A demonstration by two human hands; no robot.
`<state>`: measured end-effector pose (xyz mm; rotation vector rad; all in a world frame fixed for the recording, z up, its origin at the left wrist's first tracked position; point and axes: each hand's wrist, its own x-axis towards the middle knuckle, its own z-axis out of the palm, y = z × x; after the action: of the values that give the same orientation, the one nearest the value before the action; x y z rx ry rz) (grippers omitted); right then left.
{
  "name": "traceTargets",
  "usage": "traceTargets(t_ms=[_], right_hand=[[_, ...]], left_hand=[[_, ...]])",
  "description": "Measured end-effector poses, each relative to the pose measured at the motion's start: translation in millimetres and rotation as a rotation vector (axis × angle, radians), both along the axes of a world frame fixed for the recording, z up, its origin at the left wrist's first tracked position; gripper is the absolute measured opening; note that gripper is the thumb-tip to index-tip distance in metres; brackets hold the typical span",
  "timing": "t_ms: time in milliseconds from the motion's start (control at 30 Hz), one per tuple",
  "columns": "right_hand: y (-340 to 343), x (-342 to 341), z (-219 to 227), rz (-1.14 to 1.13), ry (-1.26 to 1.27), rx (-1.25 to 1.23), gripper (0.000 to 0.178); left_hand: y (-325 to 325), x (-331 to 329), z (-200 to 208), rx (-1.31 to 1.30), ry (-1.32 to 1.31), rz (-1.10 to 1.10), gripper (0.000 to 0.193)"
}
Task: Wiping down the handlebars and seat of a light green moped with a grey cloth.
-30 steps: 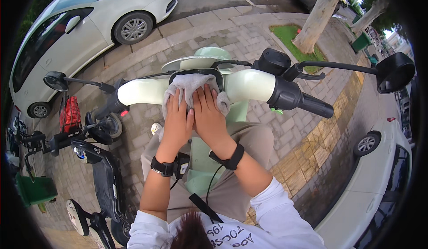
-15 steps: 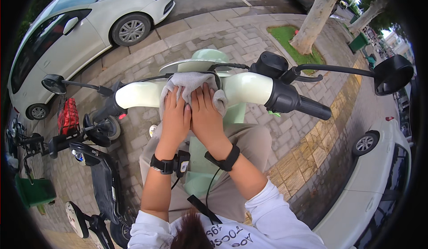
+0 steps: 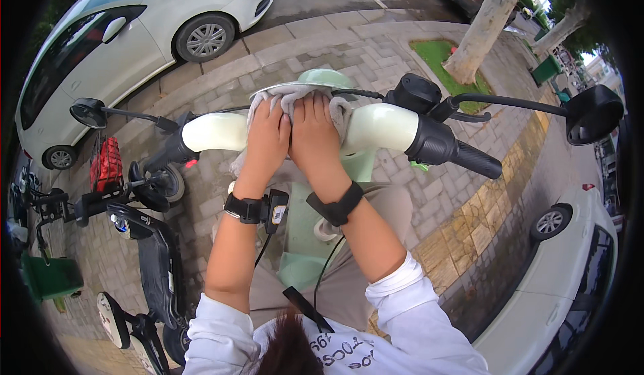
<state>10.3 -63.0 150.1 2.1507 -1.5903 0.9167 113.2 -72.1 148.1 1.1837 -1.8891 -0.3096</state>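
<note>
A grey cloth (image 3: 343, 115) lies bunched over the middle of the pale cream handlebar (image 3: 379, 128) of a light green scooter. My left hand (image 3: 268, 140) and my right hand (image 3: 314, 137) press on it side by side, fingers stretched forward and lying along it. Their palms are hidden. Cloth edges stick out past both hands, and a corner hangs below the left one. Beyond my fingertips is the rounded pale green front part (image 3: 325, 78) of the scooter. A black strap with a small device sits on my left wrist, another black strap on my right.
Black mirrors (image 3: 594, 115) stick out on both sides, and a black grip (image 3: 477, 160) is at the right. Another scooter (image 3: 157, 268) stands close on my left. White cars (image 3: 94, 60) are parked at the far left and right. A tree trunk (image 3: 486, 29) rises ahead.
Both hands have pushed forward with the cloth, toward the scooter's front. The cloth has slid over the far side of the handlebar's middle, and less of it shows.
</note>
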Motion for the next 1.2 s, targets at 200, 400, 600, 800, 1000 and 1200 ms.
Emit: traceTargets(t_ms=[200,400,600,800,1000,1200], right_hand=[[3.4,-4.9,5.4,0.041,-0.026,0.066,0.042],[-27.7,2.3,23.4,0.030,0.073,0.343,0.029],[-22.7,4.1,3.5,-0.024,0.078,0.123,0.031],[10.9,0.3,-8.8,-0.016,-0.019,0.008,0.039],[-2.7,-1.3,1.8,0.003,-0.016,-0.021,0.034],[-23.3,2.1,13.5,-0.016,0.018,0.208,0.023]], left_hand=[[7.0,1.3,-2.3,-0.099,-0.117,0.062,0.029],[-28.4,5.0,19.7,0.162,-0.239,0.009,0.024],[-33.6,3.0,17.0,0.368,-0.291,0.022,0.025],[-1.2,-6.2,-14.6,-0.126,-0.080,0.054,0.032],[-15.3,-0.5,-3.3,0.019,-0.042,-0.019,0.026],[-32.9,-5.4,36.3,0.476,-0.268,0.012,0.026]])
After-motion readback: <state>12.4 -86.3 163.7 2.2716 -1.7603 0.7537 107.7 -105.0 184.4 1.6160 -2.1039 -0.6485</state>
